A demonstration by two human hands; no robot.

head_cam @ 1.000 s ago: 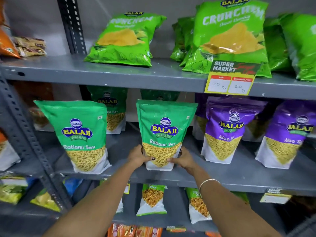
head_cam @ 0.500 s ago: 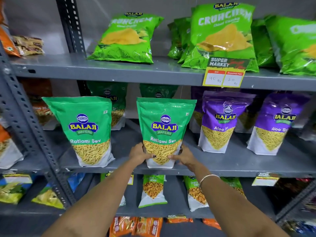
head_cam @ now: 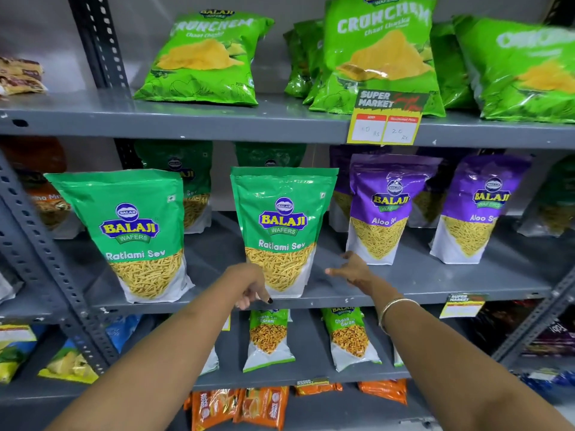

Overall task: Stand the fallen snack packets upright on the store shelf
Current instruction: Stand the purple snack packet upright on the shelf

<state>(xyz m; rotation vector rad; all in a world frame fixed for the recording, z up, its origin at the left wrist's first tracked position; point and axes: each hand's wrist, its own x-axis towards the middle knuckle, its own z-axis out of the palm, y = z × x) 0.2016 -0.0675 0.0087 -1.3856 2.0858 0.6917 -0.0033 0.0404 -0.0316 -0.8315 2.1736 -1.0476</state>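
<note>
A green Ratlami Sev packet [head_cam: 283, 225] stands upright at the front of the grey middle shelf [head_cam: 404, 284]. My left hand [head_cam: 249, 286] hangs just below and left of its base, fingers loosely curled, holding nothing. My right hand [head_cam: 351, 270] is to the right of the packet, apart from it, fingers spread. A second green Ratlami Sev packet [head_cam: 133, 234] stands upright further left. Two purple Aloo Sev packets [head_cam: 384, 209] [head_cam: 479, 213] stand upright on the right. On the top shelf a green Crunchem bag [head_cam: 202, 57] lies leaning back.
More Crunchem bags [head_cam: 379, 54] lean on the top shelf behind a yellow price tag [head_cam: 385, 119]. The lower shelf holds small Chana Garam packets [head_cam: 269, 337] and orange packets [head_cam: 242, 405] sit below. A perforated grey upright [head_cam: 49, 253] stands at the left.
Both hands have let go of the middle Ratlami Sev packet and pulled away from its base; the packet stays standing. The view shifted slightly.
</note>
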